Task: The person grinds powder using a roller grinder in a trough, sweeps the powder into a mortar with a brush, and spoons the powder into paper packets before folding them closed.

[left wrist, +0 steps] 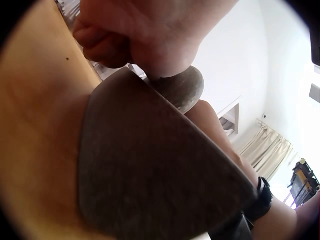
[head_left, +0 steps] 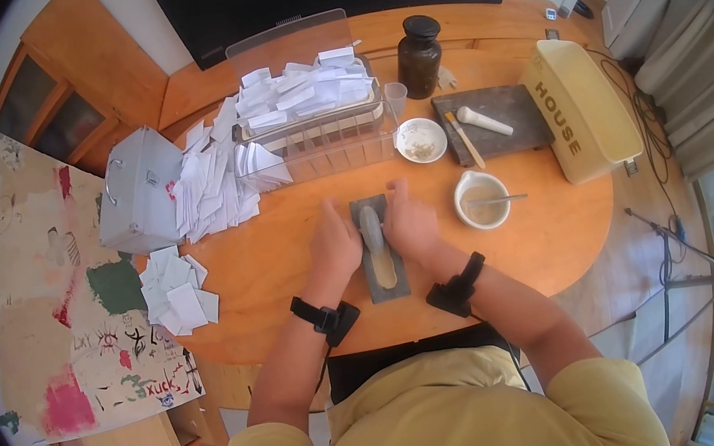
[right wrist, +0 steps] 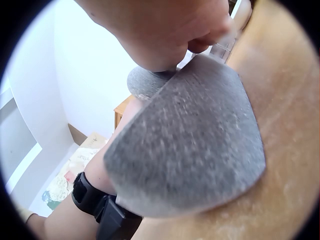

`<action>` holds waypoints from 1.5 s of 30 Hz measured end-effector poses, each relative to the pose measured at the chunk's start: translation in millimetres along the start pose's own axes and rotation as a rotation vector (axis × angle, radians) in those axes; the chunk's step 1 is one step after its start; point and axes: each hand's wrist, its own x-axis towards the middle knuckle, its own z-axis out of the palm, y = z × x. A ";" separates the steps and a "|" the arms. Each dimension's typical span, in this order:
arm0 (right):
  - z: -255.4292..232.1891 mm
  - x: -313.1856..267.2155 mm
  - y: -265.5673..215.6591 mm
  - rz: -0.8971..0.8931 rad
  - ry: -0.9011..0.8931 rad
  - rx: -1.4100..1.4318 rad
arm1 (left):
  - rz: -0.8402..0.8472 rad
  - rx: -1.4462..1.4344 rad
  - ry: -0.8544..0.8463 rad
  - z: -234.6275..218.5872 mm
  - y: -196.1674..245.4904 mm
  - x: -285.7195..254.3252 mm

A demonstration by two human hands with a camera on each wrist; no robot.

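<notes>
Both hands flank a grey stone grinding wheel (head_left: 371, 228), which stands on edge in a boat-shaped stone grinding trough (head_left: 399, 292). Tan powder (head_left: 386, 272) lies in the trough's near half. My left hand (head_left: 337, 242) grips the wheel's left side, and my right hand (head_left: 410, 226) has hold of the other side. Curled fingers show beside the wheel (left wrist: 187, 90) in the left wrist view, with the trough's wall (left wrist: 150, 160) large in front. From the right wrist, the wheel (right wrist: 145, 82) rises behind the trough (right wrist: 190, 135). The handles themselves are hidden inside the hands.
Right of the hands stands a white mortar (head_left: 464, 208) with a thin stick in it. Beyond are a white dish (head_left: 419, 127), a dark slab (head_left: 518, 100) bearing a brush and pestle, a brown jar (head_left: 419, 59) and a yellow bin (head_left: 577, 133). Paper slips (head_left: 210, 184) pile up left.
</notes>
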 end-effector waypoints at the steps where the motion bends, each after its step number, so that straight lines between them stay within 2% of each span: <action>1: 2.2 -6.5 3.4 -0.008 0.000 -0.002 | 0.043 -0.014 0.032 1.9 -2.3 -8.4; 4: -3.2 -33.2 4.6 -0.044 -0.026 0.008 | -0.091 -0.137 -0.125 -9.2 8.5 -35.3; 7: -9.8 -37.3 0.5 -0.040 -0.060 0.022 | -0.126 -0.124 -0.155 -14.5 13.8 -39.9; 13: -3.9 5.2 -2.5 -0.010 0.017 0.000 | -0.121 0.022 -0.112 -5.3 7.5 9.3; 16: 8.3 -1.9 11.6 -0.058 0.033 -0.020 | -0.034 0.007 -0.057 -2.9 4.0 -2.9; 19: -0.6 -31.4 10.8 -0.080 -0.025 -0.019 | -0.081 -0.086 -0.169 -11.3 10.8 -34.1; 22: -6.6 -38.9 5.7 -0.074 -0.037 -0.013 | -0.115 -0.120 -0.203 -13.6 11.3 -39.6; 28: -3.6 6.1 0.1 -0.048 0.015 -0.017 | -0.073 0.003 -0.082 -3.2 4.8 10.9; 31: 2.9 -2.8 8.3 -0.059 -0.004 -0.074 | -0.010 -0.021 -0.080 -5.8 4.9 -2.6; 34: -1.5 -31.5 11.0 -0.101 -0.030 0.054 | -0.066 -0.134 -0.158 -13.3 11.8 -35.1; 37: -4.0 -35.6 5.7 -0.062 -0.037 0.017 | -0.081 -0.150 -0.154 -13.0 12.3 -39.4; 42: -5.4 -4.6 1.2 -0.006 -0.055 -0.019 | -0.061 0.041 -0.126 -8.1 9.7 -0.3; 45: -1.3 -16.1 7.0 -0.032 -0.049 0.009 | -0.011 0.015 -0.114 -9.2 8.4 -13.5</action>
